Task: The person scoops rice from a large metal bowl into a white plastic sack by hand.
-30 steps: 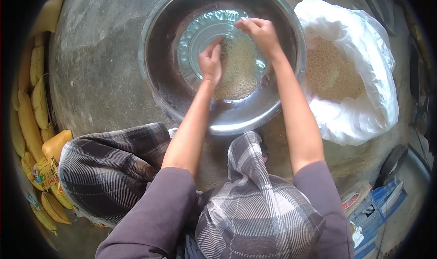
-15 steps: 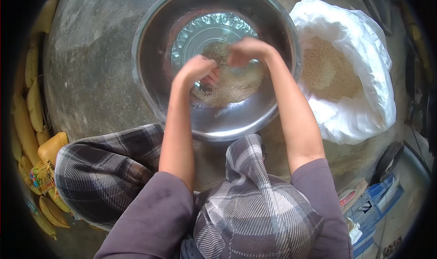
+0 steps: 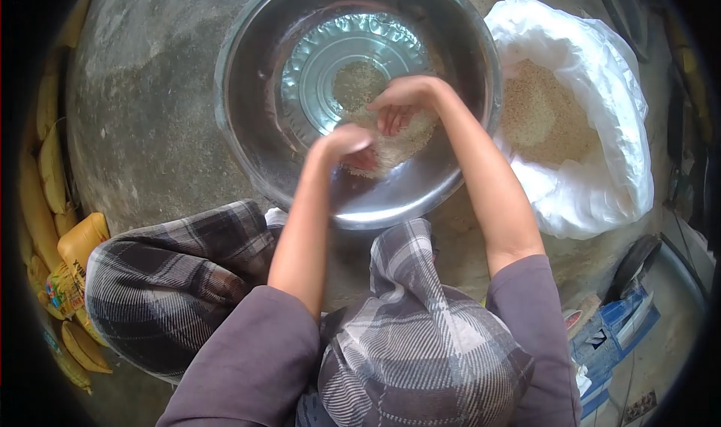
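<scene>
A wide, shiny metal basin [image 3: 259,149] stands on the floor in front of me, with a loose layer of pale grain [image 3: 415,140] on the near right part of its bottom. My left hand [image 3: 351,145] is low over the near edge of the grain, its fingers bent inward and smeared by motion. Just beyond it to the right, my right hand [image 3: 402,104] reaches down to the grain, fingers curved and slightly apart. A smaller round patch of grain [image 3: 357,85] lies near the basin's middle, left of my right hand.
On the right, close to the basin, stands an open white plastic sack [image 3: 593,194] of tan grain [image 3: 548,115]. Yellow corn cobs [image 3: 52,172] and a yellow container [image 3: 82,239] line the left side. A blue object [image 3: 619,337] sits at lower right. Checked cloth [image 3: 180,277] covers my legs.
Both hands have moved nearer to me and to the right, down over the grain. The grain patch near the basin's middle is now uncovered.
</scene>
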The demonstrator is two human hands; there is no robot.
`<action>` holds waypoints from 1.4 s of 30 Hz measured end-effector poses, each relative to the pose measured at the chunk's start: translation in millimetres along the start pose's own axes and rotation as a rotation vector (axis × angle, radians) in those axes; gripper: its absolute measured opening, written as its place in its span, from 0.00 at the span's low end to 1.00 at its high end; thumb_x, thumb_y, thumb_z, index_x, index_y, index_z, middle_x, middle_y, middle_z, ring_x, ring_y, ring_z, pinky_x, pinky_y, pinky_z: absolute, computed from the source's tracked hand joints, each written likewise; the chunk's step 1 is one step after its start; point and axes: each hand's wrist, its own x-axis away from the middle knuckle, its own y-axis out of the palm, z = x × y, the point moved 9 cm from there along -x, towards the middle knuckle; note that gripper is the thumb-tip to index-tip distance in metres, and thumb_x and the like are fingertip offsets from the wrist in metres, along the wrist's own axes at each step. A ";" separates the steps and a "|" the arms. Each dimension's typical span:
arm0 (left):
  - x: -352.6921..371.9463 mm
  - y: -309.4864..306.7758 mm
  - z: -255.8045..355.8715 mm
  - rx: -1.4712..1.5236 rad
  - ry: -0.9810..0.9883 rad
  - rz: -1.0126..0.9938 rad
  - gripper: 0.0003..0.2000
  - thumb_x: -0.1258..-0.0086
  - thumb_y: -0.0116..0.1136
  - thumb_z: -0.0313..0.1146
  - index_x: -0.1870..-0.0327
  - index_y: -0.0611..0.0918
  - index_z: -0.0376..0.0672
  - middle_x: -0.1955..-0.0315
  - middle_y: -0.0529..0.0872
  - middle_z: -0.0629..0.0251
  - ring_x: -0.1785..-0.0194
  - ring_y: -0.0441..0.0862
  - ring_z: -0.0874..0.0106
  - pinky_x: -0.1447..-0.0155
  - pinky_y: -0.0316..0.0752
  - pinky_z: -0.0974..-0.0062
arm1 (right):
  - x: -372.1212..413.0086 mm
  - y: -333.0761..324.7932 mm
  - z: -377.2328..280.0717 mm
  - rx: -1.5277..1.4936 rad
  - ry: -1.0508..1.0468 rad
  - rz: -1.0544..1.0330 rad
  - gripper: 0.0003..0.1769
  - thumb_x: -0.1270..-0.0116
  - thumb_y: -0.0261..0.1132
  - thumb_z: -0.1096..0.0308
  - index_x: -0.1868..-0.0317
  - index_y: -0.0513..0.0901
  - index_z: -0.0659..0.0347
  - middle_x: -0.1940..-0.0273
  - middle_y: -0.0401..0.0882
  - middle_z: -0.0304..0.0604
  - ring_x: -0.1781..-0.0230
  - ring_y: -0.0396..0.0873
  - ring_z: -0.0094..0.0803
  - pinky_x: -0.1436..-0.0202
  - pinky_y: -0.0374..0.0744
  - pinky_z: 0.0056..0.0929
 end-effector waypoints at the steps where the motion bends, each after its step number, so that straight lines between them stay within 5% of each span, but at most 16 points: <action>1: 0.0 13.3 10.5 0.008 0.034 0.027 0.18 0.35 0.47 0.37 0.57 0.81 0.28 0.64 0.86 0.47 0.63 0.85 0.66 0.55 0.81 0.74 | 4.4 -0.3 -1.3 0.051 0.047 -0.010 0.26 0.31 0.55 0.50 0.61 0.84 0.70 0.60 0.85 0.50 0.59 0.84 0.34 0.48 0.78 0.28; 5: 2.8 18.4 44.1 0.017 0.220 -0.032 0.17 0.35 0.49 0.36 0.58 0.82 0.30 0.64 0.86 0.53 0.63 0.85 0.67 0.55 0.81 0.74 | 31.8 -62.4 -24.8 0.045 -0.105 0.400 0.22 0.36 0.55 0.54 0.71 0.86 0.65 0.69 0.85 0.46 0.68 0.83 0.33 0.61 0.79 0.29; 9: 34.8 -62.1 80.4 -0.579 0.218 0.430 0.15 0.35 0.49 0.37 0.60 0.85 0.35 0.64 0.87 0.62 0.63 0.85 0.67 0.54 0.78 0.73 | 32.6 -85.4 -14.5 0.462 0.088 0.523 0.20 0.37 0.48 0.66 0.67 0.86 0.66 0.65 0.85 0.50 0.63 0.84 0.37 0.56 0.80 0.31; 11: 42.0 -73.6 86.6 -0.510 0.352 0.527 0.16 0.33 0.49 0.38 0.59 0.85 0.34 0.64 0.88 0.60 0.62 0.84 0.66 0.52 0.77 0.73 | 32.6 -77.6 -1.9 0.348 0.092 0.485 0.21 0.42 0.46 0.69 0.65 0.87 0.64 0.64 0.86 0.50 0.63 0.85 0.38 0.57 0.80 0.33; 13: 45.8 -79.6 92.3 0.269 0.954 0.522 0.17 0.32 0.50 0.39 0.60 0.86 0.34 0.64 0.88 0.59 0.59 0.84 0.71 0.49 0.74 0.75 | 26.7 -71.0 21.5 0.171 0.161 0.489 0.21 0.41 0.47 0.66 0.64 0.87 0.65 0.62 0.86 0.51 0.62 0.85 0.37 0.55 0.80 0.34; 15: 25.5 -67.3 60.9 0.472 0.914 0.600 0.17 0.29 0.50 0.39 0.62 0.87 0.35 0.67 0.88 0.62 0.62 0.82 0.75 0.52 0.72 0.78 | 27.1 -65.4 32.5 -0.139 0.086 0.571 0.20 0.42 0.48 0.65 0.65 0.87 0.65 0.62 0.86 0.50 0.61 0.85 0.36 0.52 0.79 0.32; 17: 9.5 -53.0 31.5 0.620 0.824 0.697 0.17 0.30 0.51 0.39 0.67 0.88 0.36 0.73 0.87 0.64 0.68 0.78 0.78 0.58 0.70 0.79 | 27.7 -65.9 32.7 -0.113 0.060 0.698 0.20 0.42 0.49 0.63 0.67 0.87 0.65 0.64 0.86 0.48 0.59 0.84 0.35 0.49 0.77 0.31; 19: 3.2 -29.8 25.2 0.623 0.778 0.702 0.19 0.27 0.48 0.38 0.66 0.86 0.32 0.69 0.88 0.59 0.65 0.82 0.74 0.54 0.73 0.79 | 37.1 -57.2 27.0 -0.032 0.080 0.714 0.21 0.42 0.49 0.63 0.66 0.87 0.65 0.66 0.86 0.48 0.60 0.84 0.35 0.51 0.78 0.31; 23: 2.1 5.4 30.1 0.500 0.678 0.595 0.20 0.28 0.48 0.39 0.65 0.85 0.27 0.69 0.87 0.58 0.65 0.82 0.73 0.54 0.73 0.78 | 38.2 -44.1 34.5 -0.027 0.098 0.616 0.21 0.42 0.48 0.63 0.67 0.87 0.66 0.67 0.86 0.48 0.61 0.84 0.36 0.54 0.79 0.31; 26: -14.4 26.5 12.7 0.921 0.536 0.364 0.23 0.28 0.45 0.43 0.61 0.83 0.28 0.64 0.86 0.54 0.60 0.82 0.69 0.50 0.74 0.74 | 42.5 -29.6 43.0 0.031 0.146 0.553 0.21 0.41 0.48 0.63 0.68 0.87 0.66 0.68 0.86 0.48 0.64 0.84 0.37 0.57 0.79 0.32; 31: -19.7 43.4 -4.2 1.028 0.426 0.325 0.23 0.29 0.43 0.42 0.63 0.84 0.28 0.64 0.86 0.53 0.59 0.82 0.68 0.48 0.72 0.73 | 42.3 -10.1 58.8 0.085 0.199 0.615 0.19 0.46 0.55 0.62 0.65 0.87 0.66 0.64 0.84 0.59 0.60 0.83 0.45 0.55 0.78 0.33; 33: -19.6 49.6 -15.0 1.137 0.425 0.400 0.24 0.29 0.42 0.43 0.64 0.85 0.28 0.64 0.86 0.53 0.59 0.81 0.68 0.47 0.72 0.73 | 61.2 -4.3 64.3 0.073 0.181 0.975 0.18 0.45 0.55 0.61 0.67 0.87 0.65 0.64 0.82 0.61 0.58 0.81 0.53 0.50 0.77 0.37; 37: -8.0 82.3 -21.2 1.410 0.267 0.416 0.25 0.27 0.36 0.43 0.61 0.84 0.29 0.63 0.85 0.54 0.59 0.80 0.68 0.48 0.73 0.72 | 86.2 51.5 69.2 -0.253 0.109 1.179 0.19 0.39 0.50 0.64 0.64 0.85 0.66 0.60 0.80 0.64 0.52 0.78 0.56 0.44 0.73 0.42; 40: -22.2 94.6 -23.0 1.542 0.293 0.337 0.23 0.27 0.37 0.42 0.56 0.82 0.32 0.61 0.84 0.56 0.58 0.81 0.66 0.48 0.75 0.70 | 81.9 69.1 102.1 -0.477 0.137 1.323 0.20 0.37 0.51 0.61 0.65 0.85 0.67 0.63 0.81 0.64 0.54 0.79 0.55 0.47 0.74 0.41; 42: -30.4 98.5 -23.3 1.635 0.290 0.295 0.21 0.27 0.38 0.42 0.57 0.81 0.34 0.60 0.84 0.57 0.58 0.81 0.65 0.48 0.76 0.69 | 82.3 77.6 105.2 -0.783 -0.075 1.388 0.20 0.36 0.54 0.58 0.65 0.85 0.68 0.66 0.84 0.56 0.62 0.82 0.44 0.54 0.75 0.35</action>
